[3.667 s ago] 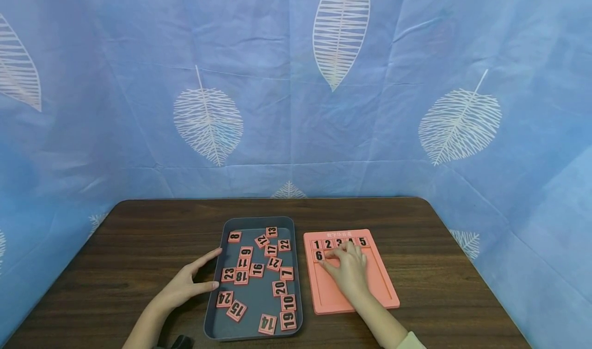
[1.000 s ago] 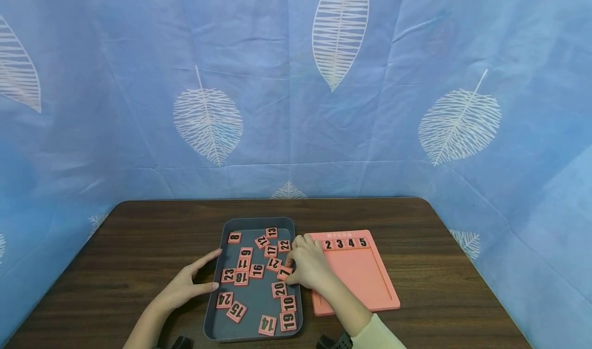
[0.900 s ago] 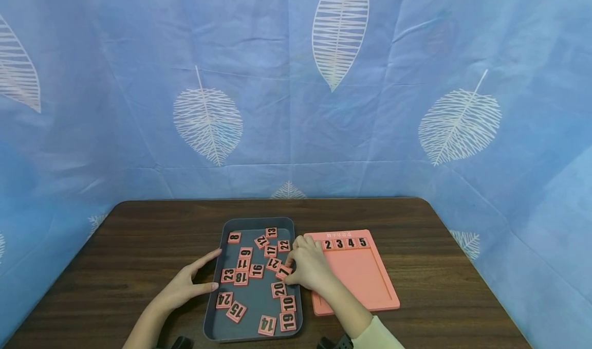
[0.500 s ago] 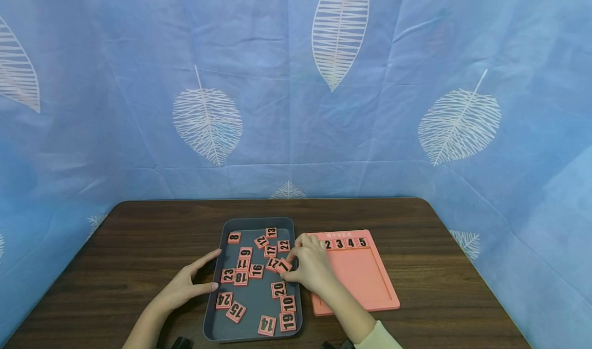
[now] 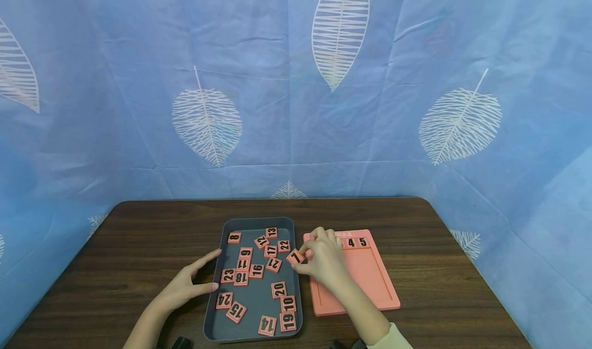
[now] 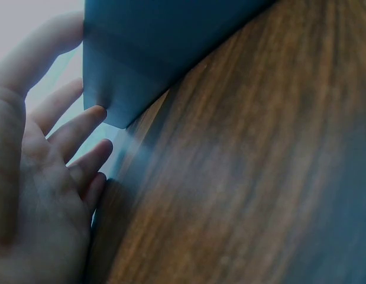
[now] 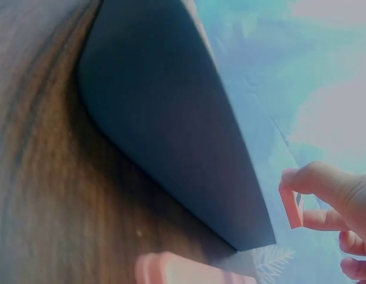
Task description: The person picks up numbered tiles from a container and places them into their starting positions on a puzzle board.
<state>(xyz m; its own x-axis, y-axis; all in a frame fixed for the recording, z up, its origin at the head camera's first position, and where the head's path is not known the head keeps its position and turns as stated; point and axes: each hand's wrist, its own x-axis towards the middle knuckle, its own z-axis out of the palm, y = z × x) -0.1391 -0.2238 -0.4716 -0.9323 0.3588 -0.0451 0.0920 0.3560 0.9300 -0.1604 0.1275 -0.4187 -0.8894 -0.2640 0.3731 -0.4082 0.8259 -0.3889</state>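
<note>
— What lies on the dark wooden table (image 5: pixel 139 246), biggest first?

— A grey tray (image 5: pixel 217 308) of loose pink number tiles on the left, and just beside it on the right a pink puzzle board (image 5: pixel 370 282), with tiles 4 and 5 showing in its top row.

— And the hands?

— The left hand (image 5: pixel 185 287) lies spread, fingers straight, against the tray's left wall. The right hand (image 5: pixel 326 261) is over the board's left edge, with thumb and fingertips pinching the 7 tile (image 5: pixel 295 257).

— Where exactly is that tile?

— Lifted clear, above the seam between tray and board, tilted at an angle rather than square to either. The right wrist view shows it edge-on between the fingertips (image 7: pixel 310 180).

— Which way from the board's open space?

— The bare recess lies to the tile's right and slightly nearer the person, so the right hand is much the nearer one; the left is well apart, across the tray.
</note>
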